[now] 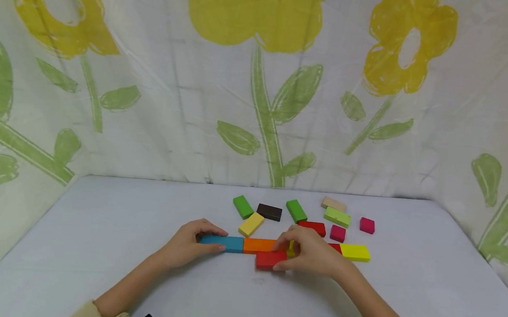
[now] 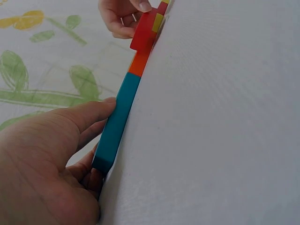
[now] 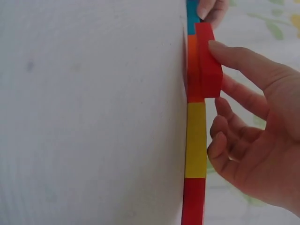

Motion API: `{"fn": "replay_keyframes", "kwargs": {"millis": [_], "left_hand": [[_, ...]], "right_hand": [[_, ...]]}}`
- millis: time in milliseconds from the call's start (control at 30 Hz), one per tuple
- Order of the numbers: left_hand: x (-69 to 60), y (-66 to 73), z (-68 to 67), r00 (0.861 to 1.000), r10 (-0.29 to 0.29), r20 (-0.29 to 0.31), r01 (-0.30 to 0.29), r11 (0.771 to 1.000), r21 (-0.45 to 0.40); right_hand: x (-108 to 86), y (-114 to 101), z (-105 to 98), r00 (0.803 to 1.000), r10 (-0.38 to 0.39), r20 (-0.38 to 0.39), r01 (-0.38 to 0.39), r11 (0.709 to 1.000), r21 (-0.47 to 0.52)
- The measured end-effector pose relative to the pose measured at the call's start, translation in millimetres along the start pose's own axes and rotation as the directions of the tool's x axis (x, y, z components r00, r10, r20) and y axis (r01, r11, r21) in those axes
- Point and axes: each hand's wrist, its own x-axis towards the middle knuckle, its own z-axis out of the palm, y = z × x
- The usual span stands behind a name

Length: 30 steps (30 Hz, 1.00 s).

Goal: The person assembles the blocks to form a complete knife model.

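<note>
A row of blocks runs across the table. From the left it holds a blue block (image 1: 222, 243), an orange block (image 1: 258, 245), a yellow block (image 3: 196, 140), a red block (image 3: 193, 201) and a bright yellow block (image 1: 355, 252). At the left end my left hand (image 1: 186, 245) grips the blue block, thumb in front and fingers behind. Between thumb and fingers my right hand (image 1: 314, 252) pinches another red block (image 1: 269, 261), held at the orange block and overlapping it in every view. Whether the two touch I cannot tell. My right hand hides part of the row.
Behind the row lie several loose blocks: a pale yellow one (image 1: 251, 224), a dark brown one (image 1: 269, 212), green ones (image 1: 243, 207), a red one (image 1: 313, 228), a lime one (image 1: 337, 217), a tan one (image 1: 334, 203) and small crimson ones (image 1: 366, 225). A flowered curtain (image 1: 186, 94) hangs behind the table.
</note>
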Motion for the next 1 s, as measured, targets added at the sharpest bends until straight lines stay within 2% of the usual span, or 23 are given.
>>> {"fn": "replay_keyframes", "kwargs": {"millis": [433, 700, 1000], "left_hand": [[-1.4, 4.8, -0.8, 1.000, -0.009, 0.004, 0.009, 1.000, -0.008], [-2.1, 4.7, -0.8, 1.000, -0.005, 0.001, 0.005, 1.000, -0.010], [-3.2, 8.0, -0.7, 1.000, 0.004, 0.005, -0.004, 1.000, -0.030]], "right_hand": [[1.9, -1.5, 3.3, 0.999, 0.048, 0.021, -0.047, 0.999, -0.020], [2.6, -1.0, 4.9, 0.999, 0.036, 0.023, -0.035, 0.999, -0.036], [4.3, 1.6, 7.5, 0.998, 0.065, 0.015, -0.065, 0.997, -0.030]]}}
